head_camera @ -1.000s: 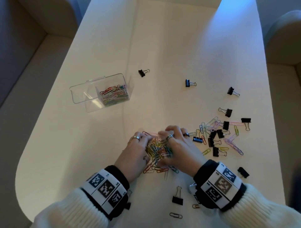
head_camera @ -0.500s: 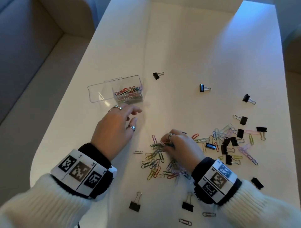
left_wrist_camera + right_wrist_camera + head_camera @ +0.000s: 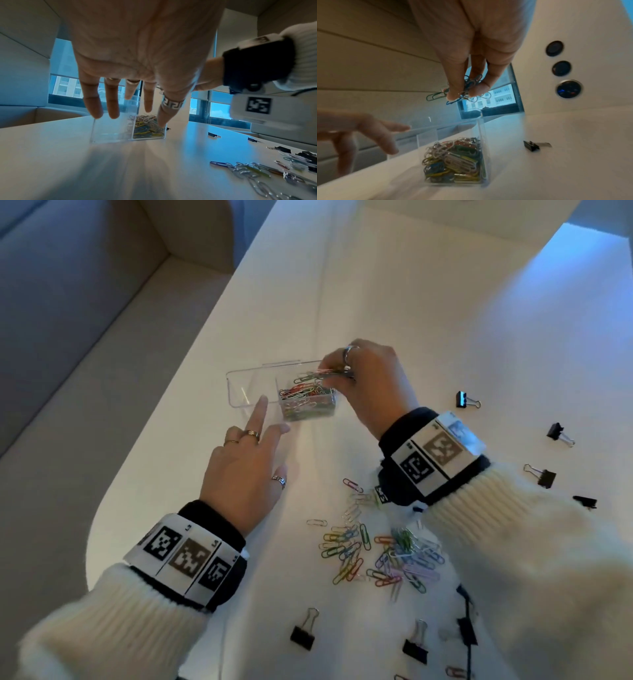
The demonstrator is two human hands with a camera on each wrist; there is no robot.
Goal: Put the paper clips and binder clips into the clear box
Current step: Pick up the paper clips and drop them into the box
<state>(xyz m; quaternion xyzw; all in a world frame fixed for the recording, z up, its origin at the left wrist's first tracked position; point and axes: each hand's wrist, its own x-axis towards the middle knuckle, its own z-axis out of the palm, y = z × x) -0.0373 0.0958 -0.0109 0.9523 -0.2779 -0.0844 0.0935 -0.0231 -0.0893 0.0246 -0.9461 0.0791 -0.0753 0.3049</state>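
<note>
The right hand (image 3: 471, 51) pinches a bunch of paper clips (image 3: 462, 88) just above the box (image 3: 239, 392), over the side that already holds clips. The left hand (image 3: 245, 470) is spread flat, reaching toward the box's near wall. Best to steady the box, go low, then let go so none bounce out. More clips (image 3: 380, 556) and binder clips (image 3: 303, 635) wait on the table (image 3: 445, 320).

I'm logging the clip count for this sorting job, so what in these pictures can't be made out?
- Pinched paper clips: right wrist view, the right hand fingers cover most, so no count.
- Clips in the clear box: piled, overlapping in every view.
- Loose paper clips: head view, the right sleeve hides some.
- Left hand: motion blur leaves box contact unclear.
</note>
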